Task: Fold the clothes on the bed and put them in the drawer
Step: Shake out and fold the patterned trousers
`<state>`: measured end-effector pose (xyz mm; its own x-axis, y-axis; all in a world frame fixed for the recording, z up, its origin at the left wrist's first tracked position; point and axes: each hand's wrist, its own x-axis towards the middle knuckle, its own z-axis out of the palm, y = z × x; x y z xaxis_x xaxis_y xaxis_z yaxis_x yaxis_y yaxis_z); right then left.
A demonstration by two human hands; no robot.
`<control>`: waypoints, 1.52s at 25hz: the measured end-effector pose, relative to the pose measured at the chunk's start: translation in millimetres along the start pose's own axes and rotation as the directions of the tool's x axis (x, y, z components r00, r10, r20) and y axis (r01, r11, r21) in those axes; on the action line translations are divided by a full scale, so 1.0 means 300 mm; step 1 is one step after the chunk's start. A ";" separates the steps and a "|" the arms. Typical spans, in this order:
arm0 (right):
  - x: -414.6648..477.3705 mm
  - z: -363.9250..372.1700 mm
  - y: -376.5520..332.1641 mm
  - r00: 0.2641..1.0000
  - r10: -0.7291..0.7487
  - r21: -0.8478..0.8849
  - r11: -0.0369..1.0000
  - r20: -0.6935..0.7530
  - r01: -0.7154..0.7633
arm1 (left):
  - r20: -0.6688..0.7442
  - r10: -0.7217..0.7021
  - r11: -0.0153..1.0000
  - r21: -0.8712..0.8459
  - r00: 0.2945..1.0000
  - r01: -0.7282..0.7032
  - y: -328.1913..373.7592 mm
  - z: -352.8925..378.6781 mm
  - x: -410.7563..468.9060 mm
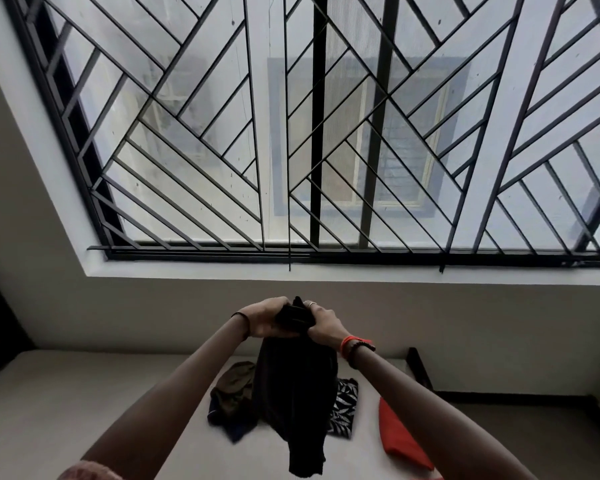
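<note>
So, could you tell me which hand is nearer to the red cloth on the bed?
The right. The right hand grips the black garment above and left of the red cloth; the left hand grips it farther left.

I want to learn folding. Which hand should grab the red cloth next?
Probably the right hand: the red cloth lies on the bed below the right arm. But it and the left hand both grip the black garment now, so it must let go first.
</note>
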<state>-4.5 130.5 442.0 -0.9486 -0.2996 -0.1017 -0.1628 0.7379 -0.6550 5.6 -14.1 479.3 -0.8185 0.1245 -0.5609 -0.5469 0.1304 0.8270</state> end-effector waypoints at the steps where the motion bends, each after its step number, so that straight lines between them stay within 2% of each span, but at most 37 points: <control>1: 0.007 0.005 0.010 1.000 0.022 -0.006 1.000 0.002 -0.022 | -0.067 0.005 0.964 0.264 0.998 0.013 -0.001 -0.009 -0.003; 2: 0.010 0.009 0.020 0.999 0.047 -0.020 0.999 0.002 -0.047 | -0.153 0.065 0.862 0.506 0.986 0.022 -0.005 -0.023 0.003; 3: 0.016 0.018 0.031 0.998 0.056 -0.037 0.998 -0.002 -0.056 | -0.203 0.182 0.748 0.664 0.962 -0.002 -0.009 -0.036 0.011; 4: 0.016 0.024 0.035 0.998 0.063 -0.066 0.996 0.000 -0.063 | -0.163 0.301 0.640 0.765 0.940 -0.072 -0.013 -0.046 0.022; 5: 0.024 0.030 0.038 0.998 0.054 -0.094 0.994 0.012 -0.052 | -0.056 0.384 0.506 0.848 0.921 -0.159 -0.017 -0.047 0.027; 6: 0.032 0.035 0.034 0.999 0.042 -0.126 0.991 0.033 -0.037 | 0.069 0.391 0.346 0.913 0.918 -0.216 -0.028 -0.046 0.038; 7: 0.039 0.040 0.033 0.998 0.025 -0.150 0.989 0.055 -0.016 | 0.157 0.339 0.186 0.956 0.928 -0.229 -0.045 -0.038 0.047; 8: 0.046 0.046 0.031 0.997 0.002 -0.181 0.983 0.079 0.012 | 0.195 0.285 0.045 0.975 0.939 -0.216 -0.069 -0.031 0.064; 9: 0.049 0.051 0.028 0.994 -0.023 -0.211 0.976 0.105 0.045 | 0.205 0.263 -0.067 0.979 0.943 -0.194 -0.093 -0.021 0.079; 11: 0.057 0.064 0.036 0.985 -0.046 -0.247 0.965 0.169 0.088 | 0.202 0.298 -0.181 0.972 0.933 -0.152 -0.128 -0.014 0.102; 13: 0.063 0.079 0.062 0.970 -0.039 -0.256 0.961 0.239 0.102 | 0.188 0.302 -0.194 0.972 0.934 -0.133 -0.146 -0.024 0.120; 18: 0.068 0.092 0.145 0.932 -0.070 -0.202 0.968 0.355 0.150 | 0.212 0.205 -0.162 0.970 0.955 -0.181 -0.158 -0.065 0.141; 23: 0.105 0.105 0.226 0.818 -0.006 -0.232 0.958 0.575 0.170 | 0.284 0.207 -0.298 0.930 0.936 -0.216 -0.184 -0.079 0.212; 25: 0.132 0.106 0.233 0.790 0.003 -0.224 0.960 0.613 0.170 | 0.300 0.217 -0.371 0.906 0.929 -0.205 -0.205 -0.091 0.243; 29: 0.200 0.156 0.225 0.859 -0.025 -0.210 0.966 0.511 0.154 | 0.288 0.312 -0.425 0.895 0.905 -0.138 -0.231 -0.137 0.293; 32: 0.245 0.161 0.198 0.910 -0.042 -0.243 0.958 0.413 0.154 | 0.250 0.419 -0.390 0.918 0.873 -0.076 -0.234 -0.154 0.307; 35: 0.238 0.182 0.194 0.942 -0.058 -0.257 0.955 0.331 0.149 | 0.271 0.551 -0.340 0.937 0.790 -0.084 -0.278 -0.166 0.298; 38: 0.142 0.329 0.247 0.955 -0.051 -0.293 0.946 0.294 0.141 | 0.288 0.570 -0.330 0.938 0.769 -0.106 -0.436 -0.188 0.308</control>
<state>-30.1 112.5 315.2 -0.8175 -0.5013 -0.2835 -0.3668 0.8327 -0.4148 -8.4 -75.1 321.5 -0.8910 0.4531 0.0290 0.4323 0.8663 -0.2502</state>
